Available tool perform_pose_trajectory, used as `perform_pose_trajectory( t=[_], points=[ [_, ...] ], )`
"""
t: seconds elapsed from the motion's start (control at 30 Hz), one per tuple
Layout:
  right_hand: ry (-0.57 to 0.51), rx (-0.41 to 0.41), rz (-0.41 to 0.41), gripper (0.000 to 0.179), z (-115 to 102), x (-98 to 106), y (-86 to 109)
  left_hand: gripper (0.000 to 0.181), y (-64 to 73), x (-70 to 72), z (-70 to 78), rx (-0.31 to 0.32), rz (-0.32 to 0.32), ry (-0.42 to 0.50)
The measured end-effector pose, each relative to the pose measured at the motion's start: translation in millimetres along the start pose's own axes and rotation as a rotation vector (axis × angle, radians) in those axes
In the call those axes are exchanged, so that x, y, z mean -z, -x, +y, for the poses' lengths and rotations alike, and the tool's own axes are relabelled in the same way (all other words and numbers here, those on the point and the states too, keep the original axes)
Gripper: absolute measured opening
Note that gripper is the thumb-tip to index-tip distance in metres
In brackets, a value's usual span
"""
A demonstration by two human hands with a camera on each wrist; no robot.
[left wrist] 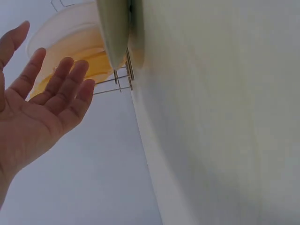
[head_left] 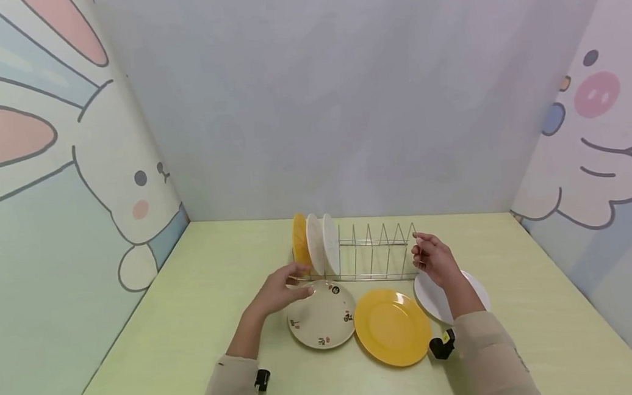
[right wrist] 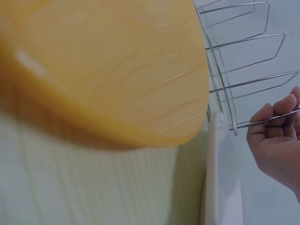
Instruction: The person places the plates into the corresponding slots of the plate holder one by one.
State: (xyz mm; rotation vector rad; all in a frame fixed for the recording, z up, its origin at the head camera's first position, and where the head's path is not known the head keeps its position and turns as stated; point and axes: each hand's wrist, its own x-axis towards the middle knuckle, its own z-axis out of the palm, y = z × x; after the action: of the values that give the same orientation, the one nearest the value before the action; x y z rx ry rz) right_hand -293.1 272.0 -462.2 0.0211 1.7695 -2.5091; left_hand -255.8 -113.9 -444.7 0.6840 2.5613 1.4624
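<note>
A wire dish rack [head_left: 373, 277] stands near the back wall. In its left slots, a yellow plate [head_left: 299, 241] and two white plates [head_left: 330, 245] stand on edge. My left hand [head_left: 281, 290] is at the rack's left front corner, its fingers spread and relaxed, over the edge of a cream plate [head_left: 321, 319] with small printed figures. At the rack's right end, my right hand [head_left: 436, 261] curls its fingers around the end wire, seen in the right wrist view as a bent wire [right wrist: 262, 121]. Beneath the right forearm lies a white plate [head_left: 433, 296], partly hidden.
A second yellow plate [head_left: 392, 327] lies flat between the cream plate and the white one. The pale green table [head_left: 163, 367] meets a plain grey wall [head_left: 309, 100] at the back, with cartoon-printed walls on both sides.
</note>
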Motion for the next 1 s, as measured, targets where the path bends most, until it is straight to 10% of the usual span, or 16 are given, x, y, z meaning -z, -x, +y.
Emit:
perform_pose_trajectory(
  t=[0.37, 1.0],
  points=[
    [-0.008, 0.009, -0.009, 0.019, 0, 2, -0.4, 0.055, -2.8, 18.9, -17.5, 0.061, -0.178, 0.017],
    [-0.037, -0.005, 0.009, 0.02, -2, -3, 1.8, 0.059, -9.2, 23.9, -30.4, 0.379, -0.296, 0.12]
  ],
)
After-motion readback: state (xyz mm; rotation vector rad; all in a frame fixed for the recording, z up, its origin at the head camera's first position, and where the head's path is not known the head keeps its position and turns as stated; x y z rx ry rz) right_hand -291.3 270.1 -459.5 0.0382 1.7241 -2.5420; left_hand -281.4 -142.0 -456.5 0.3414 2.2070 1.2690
